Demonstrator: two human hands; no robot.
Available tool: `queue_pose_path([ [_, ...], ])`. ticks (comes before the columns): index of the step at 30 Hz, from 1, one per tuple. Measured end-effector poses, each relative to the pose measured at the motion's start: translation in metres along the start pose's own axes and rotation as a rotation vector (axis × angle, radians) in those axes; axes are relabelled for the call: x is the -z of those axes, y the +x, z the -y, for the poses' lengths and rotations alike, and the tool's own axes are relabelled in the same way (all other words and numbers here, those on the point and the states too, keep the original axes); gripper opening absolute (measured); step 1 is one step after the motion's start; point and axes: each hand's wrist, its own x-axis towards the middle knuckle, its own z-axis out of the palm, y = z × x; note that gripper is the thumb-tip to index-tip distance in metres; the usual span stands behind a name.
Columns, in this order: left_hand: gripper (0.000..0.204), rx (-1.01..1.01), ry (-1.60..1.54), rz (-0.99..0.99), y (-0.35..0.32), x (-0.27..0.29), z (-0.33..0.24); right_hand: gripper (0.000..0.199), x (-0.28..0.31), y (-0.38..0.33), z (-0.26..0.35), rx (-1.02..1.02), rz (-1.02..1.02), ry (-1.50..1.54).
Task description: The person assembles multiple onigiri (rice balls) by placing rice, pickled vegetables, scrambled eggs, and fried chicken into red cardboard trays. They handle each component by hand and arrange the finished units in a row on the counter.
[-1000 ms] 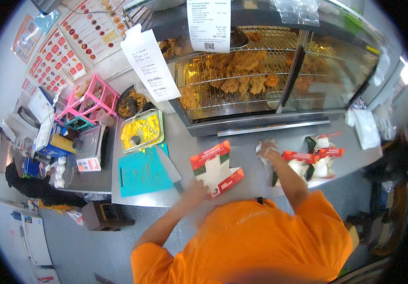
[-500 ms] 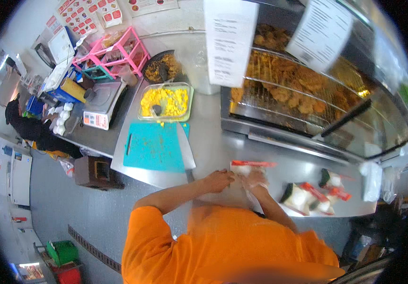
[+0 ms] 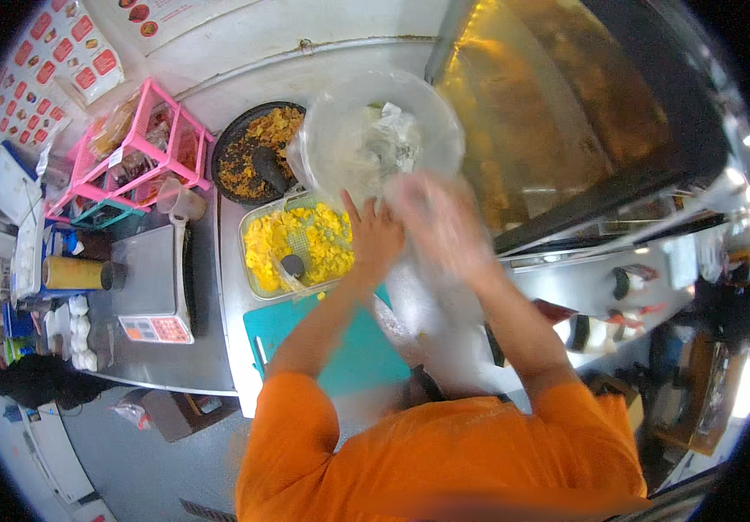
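Bare, with fingers spread, my left hand (image 3: 379,242) is over the near rim of a clear round plastic tub (image 3: 327,122). Crumpled clear and silvery wrapping (image 3: 395,135) lies inside the tub. Beside it my right hand (image 3: 452,228) is smeared by motion; it looks covered by a thin clear plastic glove, and its fingers do not show plainly. Left of my left hand stands a glass dish (image 3: 249,261) of chopped yellow food (image 3: 272,237) with a dark-handled utensil in it. A turquoise cutting board (image 3: 331,339) lies nearer to me, below my left forearm.
A black pan (image 3: 227,161) of browned crumbly food stands behind the dish. At the left are a kitchen scale (image 3: 153,283) and a pink rack (image 3: 144,143). A glass-fronted food warmer (image 3: 558,113) bounds the right side. Several wrapped rice packets (image 3: 597,333) lie below it.
Both hands have moved from the front counter edge, by a red-edged wrapper, up to the plastic tub. The view has turned toward the left; the wrapped packets still lie at the right.
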Motion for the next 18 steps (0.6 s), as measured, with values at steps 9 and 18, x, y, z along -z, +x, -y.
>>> queue_pose_path([
  [9,0.02,0.0,-0.267,0.061,-0.011,0.025,0.019,0.053,-0.133,0.151,-0.083,-0.227,0.105,-0.817],
  [18,0.046,0.183,-0.537,0.387,0.16,0.019,0.07,0.028,-0.137,0.086,-0.128,-0.186,0.268,-0.531],
])
